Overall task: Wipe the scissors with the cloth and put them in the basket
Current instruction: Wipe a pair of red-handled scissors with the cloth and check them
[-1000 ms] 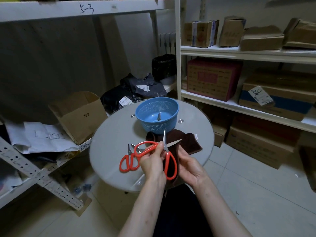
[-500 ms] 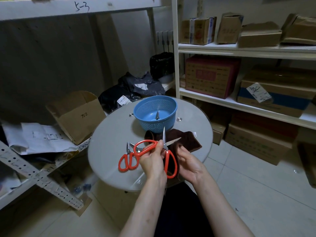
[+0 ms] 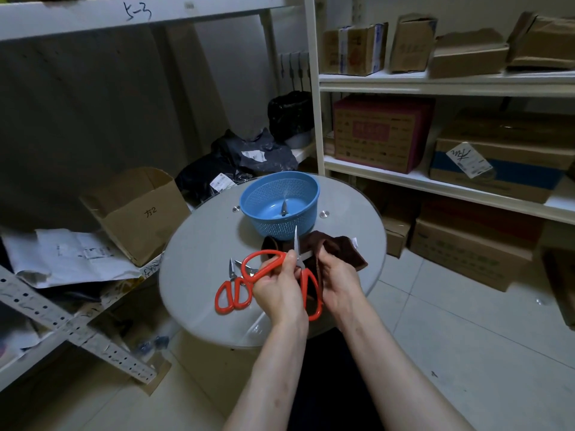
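Red-handled scissors [image 3: 264,262] stand spread open over the round table's near side. My left hand [image 3: 277,290] grips them at the pivot, one blade pointing up. My right hand [image 3: 337,281] pinches the dark brown cloth [image 3: 342,247] around the other blade, which is mostly hidden in the fabric. A second pair of red-handled scissors [image 3: 233,292] lies on the table just left of my left hand. The blue mesh basket [image 3: 273,189] sits behind the cloth, with a metal blade tip showing inside it.
The round grey table [image 3: 199,244] has two metal studs beside the basket. An open cardboard box [image 3: 137,213] and papers lie on the left shelf. Shelves with boxes [image 3: 382,132] stand to the right; tiled floor lies below.
My right hand has closed the cloth over the sideways blade, which showed bare before. The left hand and scissors have stayed in place.
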